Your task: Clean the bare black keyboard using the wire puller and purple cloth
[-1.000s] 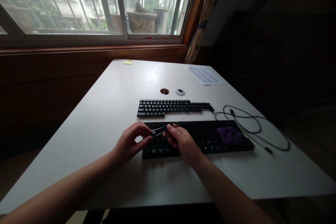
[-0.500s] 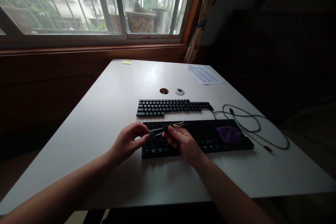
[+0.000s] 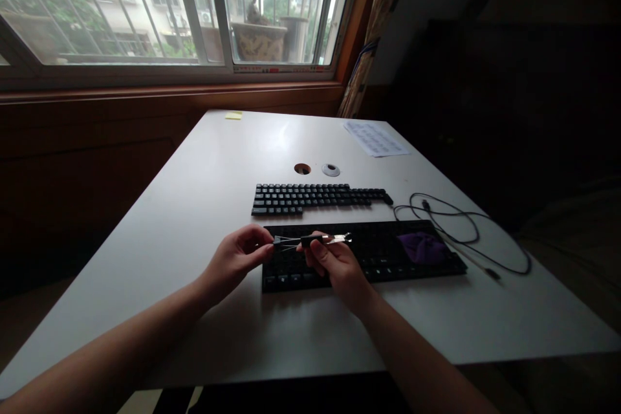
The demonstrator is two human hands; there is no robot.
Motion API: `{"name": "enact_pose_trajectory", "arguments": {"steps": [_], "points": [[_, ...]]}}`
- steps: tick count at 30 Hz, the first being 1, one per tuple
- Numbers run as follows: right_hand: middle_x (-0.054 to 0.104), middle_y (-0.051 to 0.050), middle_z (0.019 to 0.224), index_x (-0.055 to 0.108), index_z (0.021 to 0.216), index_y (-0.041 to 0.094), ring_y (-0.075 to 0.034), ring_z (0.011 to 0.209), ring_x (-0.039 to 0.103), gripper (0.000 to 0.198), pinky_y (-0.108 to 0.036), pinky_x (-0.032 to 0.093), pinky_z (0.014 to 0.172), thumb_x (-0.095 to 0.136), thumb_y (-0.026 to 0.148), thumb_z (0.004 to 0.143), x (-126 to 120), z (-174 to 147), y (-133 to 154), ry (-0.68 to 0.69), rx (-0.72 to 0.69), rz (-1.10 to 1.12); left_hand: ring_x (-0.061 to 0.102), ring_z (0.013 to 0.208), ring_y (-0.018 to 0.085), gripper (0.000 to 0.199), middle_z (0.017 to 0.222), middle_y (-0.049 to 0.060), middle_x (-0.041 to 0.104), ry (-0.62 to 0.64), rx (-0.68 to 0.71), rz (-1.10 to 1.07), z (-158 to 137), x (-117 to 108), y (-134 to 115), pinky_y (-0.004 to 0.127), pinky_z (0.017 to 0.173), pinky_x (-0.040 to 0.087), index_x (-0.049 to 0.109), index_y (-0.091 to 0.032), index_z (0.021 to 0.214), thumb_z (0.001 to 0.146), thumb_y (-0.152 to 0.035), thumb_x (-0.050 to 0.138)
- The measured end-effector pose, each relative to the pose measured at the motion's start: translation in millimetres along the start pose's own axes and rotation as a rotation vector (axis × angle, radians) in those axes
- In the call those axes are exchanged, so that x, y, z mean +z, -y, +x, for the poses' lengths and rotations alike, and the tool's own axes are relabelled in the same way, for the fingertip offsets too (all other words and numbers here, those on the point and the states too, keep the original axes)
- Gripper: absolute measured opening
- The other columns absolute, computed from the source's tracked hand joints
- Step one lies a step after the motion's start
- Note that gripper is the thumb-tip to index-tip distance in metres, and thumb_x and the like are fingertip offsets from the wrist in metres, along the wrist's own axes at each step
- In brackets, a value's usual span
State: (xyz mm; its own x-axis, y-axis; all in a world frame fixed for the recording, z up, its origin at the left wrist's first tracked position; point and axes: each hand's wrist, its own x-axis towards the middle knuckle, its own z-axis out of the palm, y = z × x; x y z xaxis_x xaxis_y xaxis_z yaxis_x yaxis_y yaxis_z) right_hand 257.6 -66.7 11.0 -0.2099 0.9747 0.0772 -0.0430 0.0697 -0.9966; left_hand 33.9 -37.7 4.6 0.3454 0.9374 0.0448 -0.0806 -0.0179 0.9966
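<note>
In the head view my right hand [image 3: 338, 264] is closed on a keycap puller [image 3: 311, 241], gripping its dark middle. Thin wire prongs run left from that grip, and a shiny metal end shows on the right. My left hand [image 3: 241, 253] pinches a small dark keycap [image 3: 277, 241] at the tips of the left prongs. Both hands are above a black keyboard [image 3: 383, 242], whose bottom row still carries keys. Beyond it lie several loose black keycaps [image 3: 310, 199], set out in rows on the white table.
A purple cloth [image 3: 423, 248] rests on the keyboard's right part. Its black cable [image 3: 478, 226] loops over the table [image 3: 204, 187] on the right. Farther back are a round hole [image 3: 303, 169], a grommet [image 3: 330, 170], printed sheets [image 3: 377, 138] and a yellow note [image 3: 233, 115].
The puller has turned in my right hand, so its right end now lies more level and shows broad, shiny metal. My left hand has barely moved.
</note>
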Motion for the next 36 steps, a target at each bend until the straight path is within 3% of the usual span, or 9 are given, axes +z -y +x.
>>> {"name": "enact_pose_trajectory", "arguments": {"steps": [5,12,19,22,27,32,36], "points": [[0.050,0.000,0.073,0.072,0.094,0.020,-0.011,0.059,0.042,0.032,-0.027,0.030,0.051,0.051,0.043,0.098,-2,-2,-2,-0.002,-0.116,-0.098,0.055,0.067,0.010,0.021,0.075,0.000,0.061,0.017,-0.031,-0.092,0,2,1,0.022,0.063,0.044,0.064,-0.014,0.089,0.081,-0.029,0.077],[0.058,-0.004,0.085,0.070,0.103,0.022,-0.015,0.072,0.055,0.019,-0.030,0.043,0.063,0.053,0.024,0.097,-4,-7,2,-0.013,-0.476,-0.381,0.056,0.066,0.011,0.020,0.075,0.000,0.061,0.040,-0.045,-0.150,0,2,-1,0.023,0.063,0.045,0.065,-0.013,0.089,0.082,-0.027,0.076],[0.062,-0.005,0.093,0.065,0.122,0.025,-0.015,0.077,0.058,0.034,-0.030,0.048,0.067,0.056,0.012,0.092,-8,-10,4,0.049,-0.662,-0.494,0.056,0.067,0.010,0.018,0.076,0.001,0.062,0.083,-0.049,-0.194,-2,2,0,0.023,0.064,0.046,0.065,-0.013,0.089,0.083,-0.025,0.076],[0.061,-0.005,0.094,0.065,0.126,0.026,-0.016,0.078,0.058,0.037,-0.030,0.048,0.067,0.056,0.014,0.093,-9,-11,6,0.046,-0.637,-0.465,0.057,0.068,0.011,0.017,0.077,0.001,0.062,0.102,-0.050,-0.199,-2,2,0,0.023,0.064,0.046,0.065,-0.012,0.089,0.083,-0.024,0.076],[0.059,-0.004,0.088,0.070,0.118,0.026,-0.016,0.074,0.057,0.027,-0.030,0.045,0.064,0.053,0.024,0.097,-11,-10,6,0.057,-0.462,-0.301,0.056,0.067,0.010,0.016,0.075,0.000,0.062,0.119,-0.050,-0.183,-4,2,-1,0.023,0.063,0.045,0.066,-0.013,0.087,0.082,-0.024,0.077],[0.056,-0.002,0.080,0.073,0.109,0.024,-0.011,0.059,0.047,0.027,-0.027,0.034,0.052,0.051,0.035,0.099,-12,-6,3,0.115,-0.232,-0.077,0.056,0.064,0.010,0.017,0.072,0.000,0.062,0.137,-0.061,-0.179,-3,1,-1,0.021,0.061,0.044,0.066,-0.013,0.086,0.081,-0.024,0.078],[0.054,-0.002,0.075,0.075,0.105,0.021,-0.010,0.057,0.043,0.031,-0.026,0.029,0.050,0.052,0.040,0.098,-10,-4,3,0.108,-0.132,0.065,0.057,0.065,0.010,0.018,0.072,0.000,0.062,0.129,-0.065,-0.179,-3,2,-1,0.022,0.062,0.044,0.066,-0.013,0.087,0.081,-0.024,0.078]]}}
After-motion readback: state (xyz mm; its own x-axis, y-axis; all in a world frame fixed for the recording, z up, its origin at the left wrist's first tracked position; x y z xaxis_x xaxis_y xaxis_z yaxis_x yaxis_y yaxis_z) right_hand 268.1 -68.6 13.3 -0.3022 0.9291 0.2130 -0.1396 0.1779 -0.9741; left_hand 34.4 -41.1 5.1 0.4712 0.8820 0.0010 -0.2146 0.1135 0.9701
